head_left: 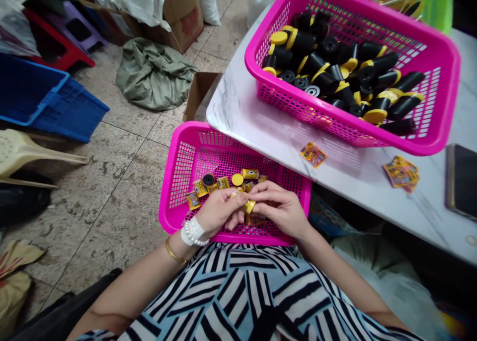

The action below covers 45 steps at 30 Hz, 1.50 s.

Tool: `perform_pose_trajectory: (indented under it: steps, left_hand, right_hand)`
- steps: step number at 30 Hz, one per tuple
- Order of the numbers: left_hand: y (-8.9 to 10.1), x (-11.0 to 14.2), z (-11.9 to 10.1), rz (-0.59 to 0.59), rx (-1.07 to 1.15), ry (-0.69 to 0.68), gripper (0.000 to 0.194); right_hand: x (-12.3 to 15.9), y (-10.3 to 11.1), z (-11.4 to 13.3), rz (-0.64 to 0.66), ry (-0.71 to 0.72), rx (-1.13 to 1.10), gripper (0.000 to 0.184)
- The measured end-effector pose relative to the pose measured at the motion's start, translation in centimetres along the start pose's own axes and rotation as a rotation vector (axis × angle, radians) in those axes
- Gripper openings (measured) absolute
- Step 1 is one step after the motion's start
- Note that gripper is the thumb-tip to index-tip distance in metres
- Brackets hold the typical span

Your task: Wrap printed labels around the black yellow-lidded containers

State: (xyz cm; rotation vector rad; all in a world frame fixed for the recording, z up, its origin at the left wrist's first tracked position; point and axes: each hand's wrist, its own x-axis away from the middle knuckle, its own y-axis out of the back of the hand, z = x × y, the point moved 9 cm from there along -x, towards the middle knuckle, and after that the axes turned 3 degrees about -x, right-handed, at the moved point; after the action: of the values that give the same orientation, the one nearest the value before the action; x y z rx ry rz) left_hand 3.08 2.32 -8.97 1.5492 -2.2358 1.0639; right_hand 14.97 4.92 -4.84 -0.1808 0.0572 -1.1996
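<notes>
No word, brand or number can be read. The single sticker (313, 154) and the pile of stickers (401, 174) on the desk (231, 100), right of centre, bear print too small to read; so do labels (223, 183) on the small tubes (250, 173) near the frame's middle.
</notes>
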Motion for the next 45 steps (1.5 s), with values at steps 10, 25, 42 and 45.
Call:
perform_pose_trajectory:
  steps: [10,25,42,45]
  left_hand:
    - [-1.5,0.3,-0.3,0.113,0.204,0.034,0.041]
    - [-1.1,0.2,2.7,0.043,0.263,0.157,0.057]
    - [-1.1,-0.1,-0.3,-0.138,0.134,0.052,0.052]
    - [-1.8,0.0,-1.3,-0.12,0.079,-0.011,0.049]
  right_hand:
    - [0.3,0.0,0.3,-0.079,0.003,-0.093,0.019]
    - [0.9,-0.6,1.0,-0.24,0.247,0.053,0.008]
    - [1.9,-1.6,4.6,-0.195,0.401,0.59,0.035]
    - [1.7,-1.8,4.8,-0.196,0.399,0.605,0.046]
